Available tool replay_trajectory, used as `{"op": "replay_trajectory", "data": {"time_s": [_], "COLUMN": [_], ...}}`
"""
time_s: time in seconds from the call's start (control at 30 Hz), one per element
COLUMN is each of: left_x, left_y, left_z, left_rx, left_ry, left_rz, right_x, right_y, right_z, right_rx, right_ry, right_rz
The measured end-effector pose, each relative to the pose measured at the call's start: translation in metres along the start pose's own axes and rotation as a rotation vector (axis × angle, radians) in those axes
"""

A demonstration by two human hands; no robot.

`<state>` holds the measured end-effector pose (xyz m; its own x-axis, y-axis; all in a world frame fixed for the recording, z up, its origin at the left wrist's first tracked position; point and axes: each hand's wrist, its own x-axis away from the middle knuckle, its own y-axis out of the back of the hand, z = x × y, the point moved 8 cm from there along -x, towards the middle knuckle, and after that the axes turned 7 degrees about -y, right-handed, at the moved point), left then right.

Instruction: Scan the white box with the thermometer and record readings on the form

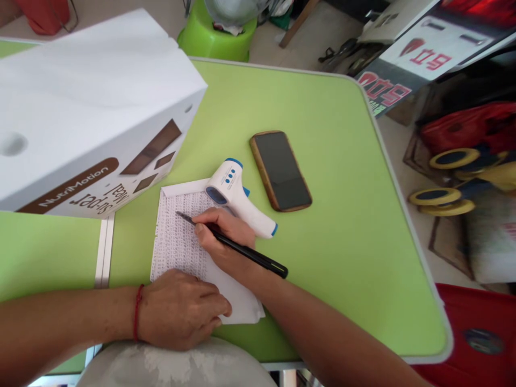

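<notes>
My right hand [228, 236] is closed around a black pen [245, 249], whose tip points at the upper part of a white sheet of paper [229, 295]. Rows of small handwritten marks cover the sheet's left and upper area. My left hand [183, 309], with a red string at the wrist, rests on the lower part of the paper; its fingers are loosely bent and lie on the sheet. A white and blue infrared thermometer [242, 201] lies just beyond my right hand, partly over the paper's top edge.
A phone in a brown case [281, 171] lies on the green table [355, 242]. At the left stands a large white box [92, 97] with "NutriMotion" printed on it. Beyond the table are a green stool [217, 40] and, at the lower right, a red plastic seat [471, 328].
</notes>
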<state>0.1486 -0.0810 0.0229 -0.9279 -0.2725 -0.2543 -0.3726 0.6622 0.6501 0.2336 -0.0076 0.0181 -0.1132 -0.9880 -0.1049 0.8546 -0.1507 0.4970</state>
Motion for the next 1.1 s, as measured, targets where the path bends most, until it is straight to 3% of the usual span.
{"op": "replay_trajectory", "data": {"time_s": [1.1], "left_x": [0.0009], "left_y": [-0.0006], "left_z": [0.0006], "left_rx": [-0.012], "left_ry": [0.003], "left_rz": [0.011], "right_x": [-0.0003], "right_y": [0.0028], "right_z": [-0.0012], "right_rx": [-0.022], "right_ry": [-0.010], "right_rz": [-0.046]}}
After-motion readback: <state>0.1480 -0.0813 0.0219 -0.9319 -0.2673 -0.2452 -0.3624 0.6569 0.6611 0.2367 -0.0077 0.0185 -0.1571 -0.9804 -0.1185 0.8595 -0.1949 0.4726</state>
